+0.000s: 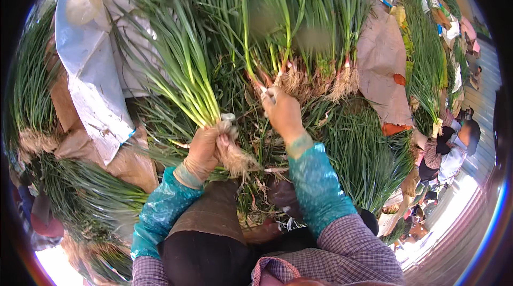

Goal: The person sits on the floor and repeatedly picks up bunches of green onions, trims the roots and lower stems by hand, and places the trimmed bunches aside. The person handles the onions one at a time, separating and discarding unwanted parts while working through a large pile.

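Observation:
My left hand (203,150), in a thin glove, is closed around a bunch of green onions (196,97) just above its roots. The leaves fan out to the upper left, and the pale, fibrous roots hang to the right of my fist. My right hand (283,112), gloved too, pinches the whitish base of a green onion stalk (250,65) between thumb and fingers. That stalk leans up into a large pile of green onions (312,17), whose tan roots (344,81) face me. How far the stalk is separated from the pile, I cannot tell.
White plastic sheeting (86,61) lies at the left over brown sacking (132,166). A brown sack (380,61) borders the pile on the right. Loose leaves (360,146) cover the ground around my knees. Another person (453,150) sits at the right; part of one (44,214) shows far left.

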Action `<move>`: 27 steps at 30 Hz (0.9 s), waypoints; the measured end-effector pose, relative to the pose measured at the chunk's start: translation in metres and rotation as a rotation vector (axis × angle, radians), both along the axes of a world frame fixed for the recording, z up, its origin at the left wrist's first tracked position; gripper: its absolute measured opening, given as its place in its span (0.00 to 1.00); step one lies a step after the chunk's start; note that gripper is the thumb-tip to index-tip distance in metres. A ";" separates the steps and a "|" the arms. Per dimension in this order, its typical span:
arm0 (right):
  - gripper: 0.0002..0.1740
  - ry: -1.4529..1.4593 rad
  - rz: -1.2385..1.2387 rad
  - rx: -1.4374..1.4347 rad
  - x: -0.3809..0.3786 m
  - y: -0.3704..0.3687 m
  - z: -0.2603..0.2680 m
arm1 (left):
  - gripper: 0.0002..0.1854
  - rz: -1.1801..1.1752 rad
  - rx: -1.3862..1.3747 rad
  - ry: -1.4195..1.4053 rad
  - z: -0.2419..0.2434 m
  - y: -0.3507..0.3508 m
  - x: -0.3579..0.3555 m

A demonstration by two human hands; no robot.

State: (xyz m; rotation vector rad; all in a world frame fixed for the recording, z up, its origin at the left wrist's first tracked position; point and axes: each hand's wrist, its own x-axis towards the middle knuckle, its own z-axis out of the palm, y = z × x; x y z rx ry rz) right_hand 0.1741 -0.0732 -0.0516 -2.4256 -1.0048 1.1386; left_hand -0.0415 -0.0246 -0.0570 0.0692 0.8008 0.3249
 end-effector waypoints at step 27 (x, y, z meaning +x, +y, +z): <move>0.23 0.578 -0.503 0.212 -0.069 0.017 -0.035 | 0.11 -0.011 0.137 0.038 0.068 0.013 0.005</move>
